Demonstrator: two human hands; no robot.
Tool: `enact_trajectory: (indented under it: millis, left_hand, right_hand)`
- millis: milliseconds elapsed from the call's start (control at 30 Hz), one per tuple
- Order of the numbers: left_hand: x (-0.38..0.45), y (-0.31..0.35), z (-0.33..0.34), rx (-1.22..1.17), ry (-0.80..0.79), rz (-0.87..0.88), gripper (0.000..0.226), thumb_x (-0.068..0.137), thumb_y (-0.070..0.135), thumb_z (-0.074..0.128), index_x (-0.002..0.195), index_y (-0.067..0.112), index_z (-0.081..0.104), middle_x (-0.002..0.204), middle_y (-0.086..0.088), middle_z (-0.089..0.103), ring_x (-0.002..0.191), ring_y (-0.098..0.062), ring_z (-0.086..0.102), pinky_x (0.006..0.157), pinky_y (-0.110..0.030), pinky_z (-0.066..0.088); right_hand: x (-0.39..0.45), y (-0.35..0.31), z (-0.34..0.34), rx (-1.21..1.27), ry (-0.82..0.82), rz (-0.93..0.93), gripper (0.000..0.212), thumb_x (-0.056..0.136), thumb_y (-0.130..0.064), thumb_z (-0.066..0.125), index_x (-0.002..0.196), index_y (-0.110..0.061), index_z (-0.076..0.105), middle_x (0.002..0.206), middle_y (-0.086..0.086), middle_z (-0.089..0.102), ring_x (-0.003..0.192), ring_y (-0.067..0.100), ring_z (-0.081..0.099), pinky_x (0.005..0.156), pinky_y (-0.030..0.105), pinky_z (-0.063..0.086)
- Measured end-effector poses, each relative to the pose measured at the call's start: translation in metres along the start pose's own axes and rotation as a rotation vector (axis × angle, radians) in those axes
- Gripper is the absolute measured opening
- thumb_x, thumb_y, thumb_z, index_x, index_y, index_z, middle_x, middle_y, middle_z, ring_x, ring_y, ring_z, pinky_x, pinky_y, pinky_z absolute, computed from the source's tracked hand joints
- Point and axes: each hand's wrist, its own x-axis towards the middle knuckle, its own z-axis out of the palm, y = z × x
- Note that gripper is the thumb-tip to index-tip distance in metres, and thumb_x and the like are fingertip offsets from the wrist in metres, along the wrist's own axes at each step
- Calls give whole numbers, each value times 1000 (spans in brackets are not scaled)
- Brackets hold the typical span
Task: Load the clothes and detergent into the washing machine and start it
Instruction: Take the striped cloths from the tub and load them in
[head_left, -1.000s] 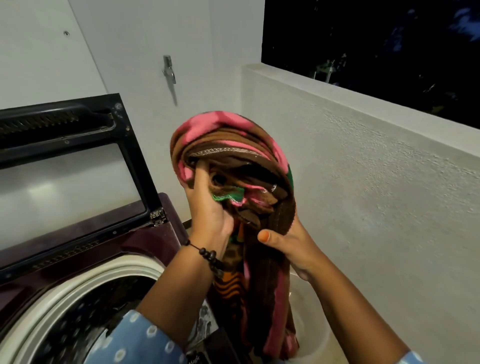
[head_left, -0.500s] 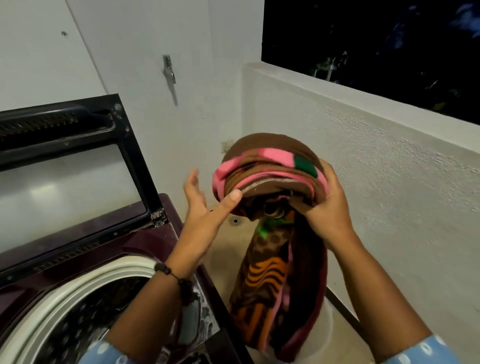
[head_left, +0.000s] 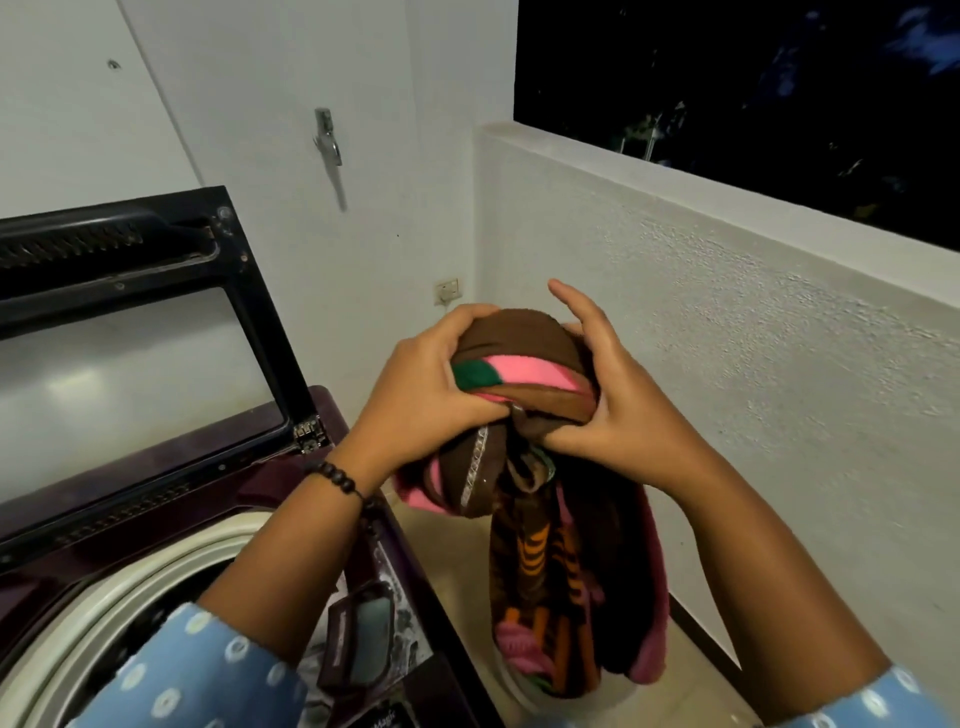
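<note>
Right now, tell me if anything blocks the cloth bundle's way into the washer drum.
Nothing visible does. The lid stands raised and the drum opening is uncovered. Both hands grip the cloth bundle, held right of the machine.

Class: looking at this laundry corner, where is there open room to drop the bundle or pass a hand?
Open: the white-rimmed drum mouth below the raised black lid. Crowded: the beige floor strip between the maroon washer and textured wall, filled by the hanging brown-and-pink cloth and a white tub.
</note>
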Motion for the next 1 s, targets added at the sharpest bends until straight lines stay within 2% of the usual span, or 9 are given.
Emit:
enact_trajectory:
  millis: [100,167,333,400,467,533,633,767,1000]
  left_hand:
    - [4,-1,-8,-256,75,-18,66,57,20,73,121,25,56,111,4,69,100,-7,67,88,-23,52]
    - [8,0,-16,-435,174,-29,56,65,5,66,119,19,58,103,0,69,91,-9,69,80,-21,53]
    - [11,0,-24,-937,400,-63,27,77,5,62,103,5,62,81,0,72,80,-14,69,73,-28,56]
    - [12,-2,-24,-1074,395,-68,36,78,15,71,110,1,60,91,-6,70,90,-20,68,80,-34,55]
    - [13,-5,-22,-1162,371,-89,65,65,27,86,117,1,57,102,-11,64,99,-25,64,89,-41,53]
    - [11,-5,-14,-1216,339,-124,72,54,35,91,112,4,61,101,-11,65,96,-24,65,89,-41,54]
    - [1,-6,1,-1283,283,-128,60,53,39,90,99,8,67,90,-6,72,84,-18,70,75,-32,58]
    - [-8,-16,2,-1249,302,-215,69,43,37,93,103,11,69,98,-7,72,93,-21,69,81,-34,57]
    - [-15,-25,-20,-1101,207,-211,51,44,40,92,87,17,78,89,-2,76,84,-16,72,74,-28,58]
  right_hand:
    - [-11,13,-4,227,-87,90,129,59,-39,90,147,-53,-2,146,-21,32,132,4,45,109,35,42]
    - [-18,23,-2,350,-110,159,134,53,-43,91,146,-55,-4,148,-27,27,133,1,43,110,40,41]
    - [-30,37,10,536,-81,224,142,45,-53,91,150,-44,-4,156,-7,29,135,7,43,111,45,38]
    - [-29,36,15,581,-69,229,144,43,-54,92,150,-44,-5,155,-3,31,134,11,46,110,46,40]
    - [-27,33,21,630,-59,226,145,42,-53,92,151,-42,-3,150,-2,37,130,12,50,107,41,44]
    - [-26,31,26,681,-37,225,143,39,-52,93,151,-31,6,141,-1,48,124,12,55,101,34,49]
    - [-24,25,36,765,39,227,130,39,-43,96,146,-17,27,127,5,62,116,18,62,93,32,53]
    - [-23,21,38,803,200,182,84,53,-20,83,129,-23,48,110,-4,71,105,16,67,83,25,54]
    - [-24,22,26,832,268,263,46,52,-34,68,94,-16,67,76,-7,74,75,9,70,65,19,53]
